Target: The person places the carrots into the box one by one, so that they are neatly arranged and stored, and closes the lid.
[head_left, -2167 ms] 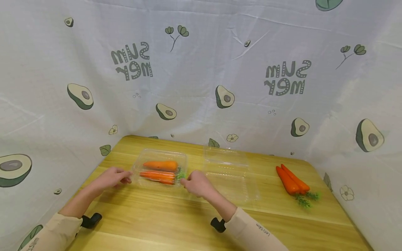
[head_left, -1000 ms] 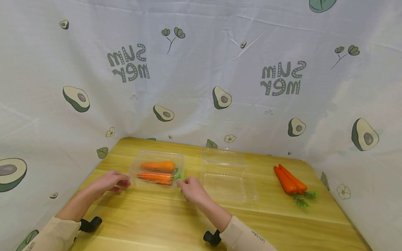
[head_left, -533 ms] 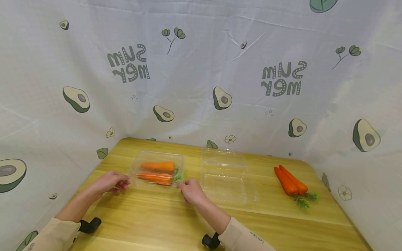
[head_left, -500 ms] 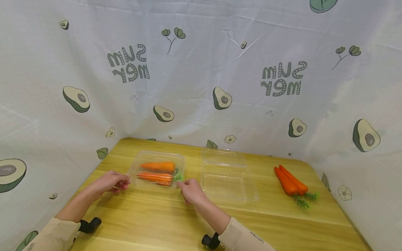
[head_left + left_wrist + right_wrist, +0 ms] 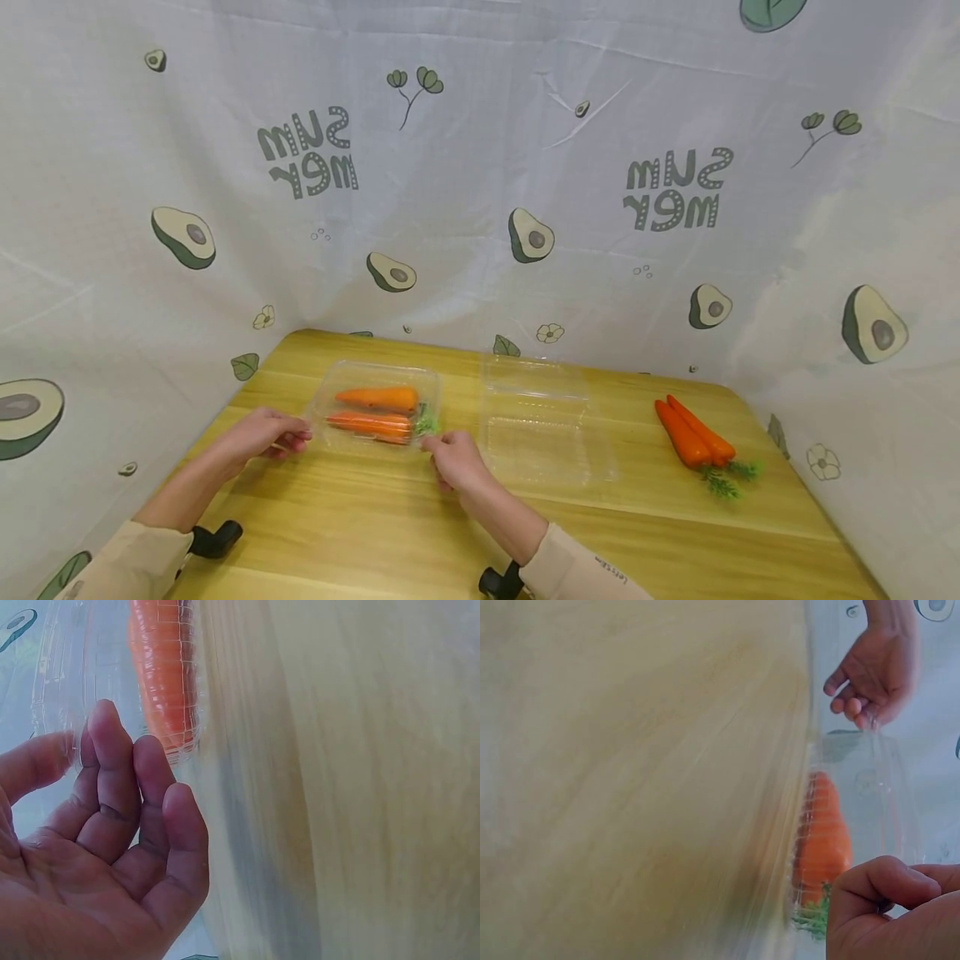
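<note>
A clear plastic clamshell box (image 5: 375, 372) stands at the back left of the table with orange carrots (image 5: 377, 398) inside; green leafy tops (image 5: 426, 419) show at its right end. At the box's front left corner my left hand (image 5: 262, 433) pinches the clear edge between thumb and index finger, the other fingers bent beneath, as the left wrist view shows. My right hand (image 5: 459, 462) pinches the front right corner beside the leaves, thumb over curled fingers (image 5: 855, 892). Through the wall in the left wrist view a carrot (image 5: 161, 671) lies close to my left fingertips.
A second clear clamshell box (image 5: 536, 450) sits to the right with its lid (image 5: 536, 377) raised back. Two carrots (image 5: 692, 433) with green tops lie at the table's right side. A printed white cloth (image 5: 465, 167) hangs behind and along both sides of the wooden table (image 5: 360, 533).
The head view has shifted slightly. My right hand has moved a little down and left, to the box's front right corner. My left hand stays at the left corner.
</note>
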The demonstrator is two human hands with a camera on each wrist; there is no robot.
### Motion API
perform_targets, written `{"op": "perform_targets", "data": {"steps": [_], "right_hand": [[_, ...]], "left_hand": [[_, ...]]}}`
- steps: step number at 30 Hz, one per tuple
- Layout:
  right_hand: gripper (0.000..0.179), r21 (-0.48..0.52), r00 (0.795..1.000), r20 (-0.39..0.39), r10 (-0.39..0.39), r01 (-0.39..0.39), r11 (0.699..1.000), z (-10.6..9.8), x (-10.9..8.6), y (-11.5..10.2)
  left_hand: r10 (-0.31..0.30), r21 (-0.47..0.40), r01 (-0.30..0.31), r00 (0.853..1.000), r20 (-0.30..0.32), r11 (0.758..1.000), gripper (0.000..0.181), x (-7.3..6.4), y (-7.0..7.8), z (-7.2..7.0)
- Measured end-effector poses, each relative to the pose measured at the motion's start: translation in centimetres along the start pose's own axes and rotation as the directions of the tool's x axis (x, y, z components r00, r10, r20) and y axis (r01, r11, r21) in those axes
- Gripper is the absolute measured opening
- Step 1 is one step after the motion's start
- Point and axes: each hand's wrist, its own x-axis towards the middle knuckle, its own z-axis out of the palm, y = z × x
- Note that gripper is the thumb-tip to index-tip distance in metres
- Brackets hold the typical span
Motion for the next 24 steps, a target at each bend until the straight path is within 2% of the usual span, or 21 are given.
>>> {"op": "perform_targets", "data": {"steps": [12, 24], "right_hand": [[0.052, 0.042, 0.999, 0.040, -0.008, 0.006, 0.999, -0.30, 0.24, 0.34], [0.051, 0.052, 0.999, 0.045, -0.010, 0.007, 0.999, -0.25, 0.35, 0.40]], "left_hand": [[0.003, -0.007, -0.003, 1.000, -0.009, 1.000, 0.034, 0.37, -0.36, -0.08], [0.011, -0.024, -0.011, 1.000, 0.004, 1.000, 0.033, 0.60, -0.63, -0.17]]}}
